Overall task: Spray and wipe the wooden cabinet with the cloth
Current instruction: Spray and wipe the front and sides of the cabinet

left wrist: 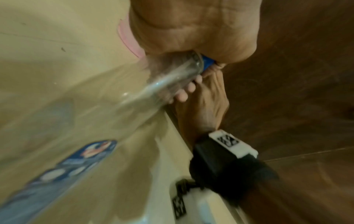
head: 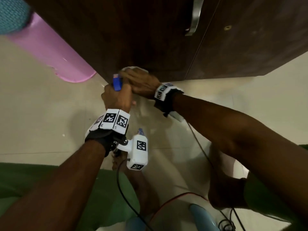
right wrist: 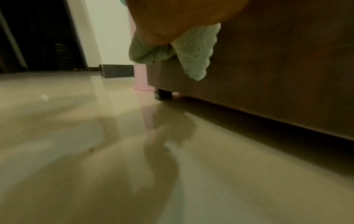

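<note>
The left hand [head: 116,99] is nearest, with its fingers curled around the neck of a clear spray bottle [left wrist: 172,78] that has a blue head [head: 117,83]. Just beyond it, the right hand [head: 141,82] presses a pale green cloth [right wrist: 195,51] against the low part of the dark wooden cabinet [head: 133,34], near its bottom corner above the floor [right wrist: 76,136]. A pink plastic object [head: 50,50] stands beside the cabinet.

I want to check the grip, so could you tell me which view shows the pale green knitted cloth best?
The right wrist view: the pale green knitted cloth hangs below the right hand. The head view shows only an edge; the left wrist view shows none.
</note>
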A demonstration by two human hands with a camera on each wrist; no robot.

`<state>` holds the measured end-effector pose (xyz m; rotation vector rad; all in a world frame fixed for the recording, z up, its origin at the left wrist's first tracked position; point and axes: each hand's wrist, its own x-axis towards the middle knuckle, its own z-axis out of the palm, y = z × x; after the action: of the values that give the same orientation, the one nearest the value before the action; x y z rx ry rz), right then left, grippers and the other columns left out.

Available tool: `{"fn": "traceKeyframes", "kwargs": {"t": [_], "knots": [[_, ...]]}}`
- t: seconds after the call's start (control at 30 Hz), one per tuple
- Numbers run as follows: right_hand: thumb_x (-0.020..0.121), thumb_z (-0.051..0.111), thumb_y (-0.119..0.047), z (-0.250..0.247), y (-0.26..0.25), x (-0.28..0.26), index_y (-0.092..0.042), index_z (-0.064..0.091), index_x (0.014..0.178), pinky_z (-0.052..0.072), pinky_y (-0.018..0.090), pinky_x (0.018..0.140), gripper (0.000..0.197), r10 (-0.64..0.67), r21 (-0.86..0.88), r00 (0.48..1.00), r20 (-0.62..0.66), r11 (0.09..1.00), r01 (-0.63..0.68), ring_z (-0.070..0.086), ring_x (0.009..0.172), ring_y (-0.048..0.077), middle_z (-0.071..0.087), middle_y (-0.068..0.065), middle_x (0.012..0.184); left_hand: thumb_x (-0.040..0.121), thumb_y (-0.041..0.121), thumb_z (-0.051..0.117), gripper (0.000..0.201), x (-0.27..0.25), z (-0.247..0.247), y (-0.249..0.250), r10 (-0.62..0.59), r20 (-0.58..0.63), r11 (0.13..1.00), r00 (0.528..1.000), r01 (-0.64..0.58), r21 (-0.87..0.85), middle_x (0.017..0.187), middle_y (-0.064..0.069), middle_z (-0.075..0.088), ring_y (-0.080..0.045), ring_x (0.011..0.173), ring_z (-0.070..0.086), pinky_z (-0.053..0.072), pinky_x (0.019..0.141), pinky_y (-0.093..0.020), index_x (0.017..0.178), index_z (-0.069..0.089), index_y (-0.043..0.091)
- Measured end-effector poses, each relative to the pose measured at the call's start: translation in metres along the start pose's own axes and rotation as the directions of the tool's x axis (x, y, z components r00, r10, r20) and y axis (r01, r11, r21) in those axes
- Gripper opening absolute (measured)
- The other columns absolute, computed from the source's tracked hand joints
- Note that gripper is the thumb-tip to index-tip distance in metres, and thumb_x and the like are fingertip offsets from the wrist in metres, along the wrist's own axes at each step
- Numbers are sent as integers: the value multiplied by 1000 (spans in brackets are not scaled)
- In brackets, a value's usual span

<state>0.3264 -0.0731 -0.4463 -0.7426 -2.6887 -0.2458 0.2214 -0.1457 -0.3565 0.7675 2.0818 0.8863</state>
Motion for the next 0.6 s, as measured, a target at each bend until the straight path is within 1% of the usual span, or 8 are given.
{"fn": "traceKeyframes", "kwargs": {"t": [0.03, 0.1, 0.13, 0.2, 0.27, 0.37, 0.5, 0.6], "knots": [[91, 55, -18, -2, -7, 21, -1, 62, 124, 41, 38, 100, 38, -62, 24, 998, 15, 998, 62, 63, 112, 36, 64, 20, 125, 68, 71, 42, 78, 12, -4, -8, -13, -96, 1000, 995, 11, -16, 107, -17, 71, -42, 93, 69, 57, 88, -51, 108, 66, 8], [92, 49, -17, -11, -16, 54, -12, 74, 107, 39, 36, 97, 30, -278, 139, 954, 113, 955, 262, 65, 110, 29, 68, 10, 120, 67, 69, 39, 69, 24, -13, -13, -75, -187, 995, 979, 63, -72, 114, -18, 68, -44, 105, 65, 52, 96, -51, 98, 62, 12], [90, 47, -14, -6, -15, 56, -13, 76, 92, 42, 37, 95, 30, -405, 115, 884, 234, 914, 388, 67, 104, 26, 72, 7, 111, 68, 64, 41, 56, 24, -18, -11, -116, -210, 990, 971, 96, -104, 109, -16, 69, -42, 103, 67, 53, 95, -50, 88, 55, 14], [87, 45, -9, -6, -2, 42, -9, 75, 81, 48, 38, 97, 30, -448, -27, 794, 411, 864, 502, 69, 102, 26, 73, 6, 102, 72, 54, 46, 38, 24, -22, -2, -159, -206, 977, 966, 125, -170, 91, -12, 72, -39, 89, 72, 59, 87, -49, 82, 53, 17], [87, 50, -8, -9, 20, 14, -8, 76, 84, 50, 38, 101, 26, -445, -204, 810, 383, 814, 544, 66, 110, 29, 72, 8, 106, 77, 50, 51, 42, 19, -18, 1, -148, -148, 976, 978, 121, -182, 97, -14, 73, -37, 79, 74, 62, 79, -47, 95, 58, 12], [93, 55, -6, -20, 44, -55, -5, 72, 92, 44, 43, 106, 18, -394, -249, 842, 368, 831, 497, 61, 118, 33, 69, 13, 114, 74, 55, 52, 62, 12, -10, 3, -72, -30, 988, 997, 67, -138, 97, -17, 73, -36, 76, 74, 62, 78, -48, 107, 64, 4], [92, 61, -5, -37, 62, -106, -7, 70, 104, 38, 41, 108, 14, -295, -359, 889, 350, 834, 418, 48, 126, 33, 62, 11, 128, 92, 33, 55, 30, -5, -7, 2, -61, 111, 994, 992, 70, -83, 89, -14, 72, -28, 54, 69, 64, 73, -44, 95, 64, 5], [90, 64, -5, -38, 55, -81, -8, 69, 109, 41, 39, 105, 20, -342, -395, 912, 229, 823, 408, 48, 123, 31, 59, 11, 135, 93, 26, 54, 34, 1, -12, -6, -131, 151, 988, 980, 141, -59, 78, -8, 69, -23, 48, 65, 64, 70, -43, 107, 65, -3]]}}
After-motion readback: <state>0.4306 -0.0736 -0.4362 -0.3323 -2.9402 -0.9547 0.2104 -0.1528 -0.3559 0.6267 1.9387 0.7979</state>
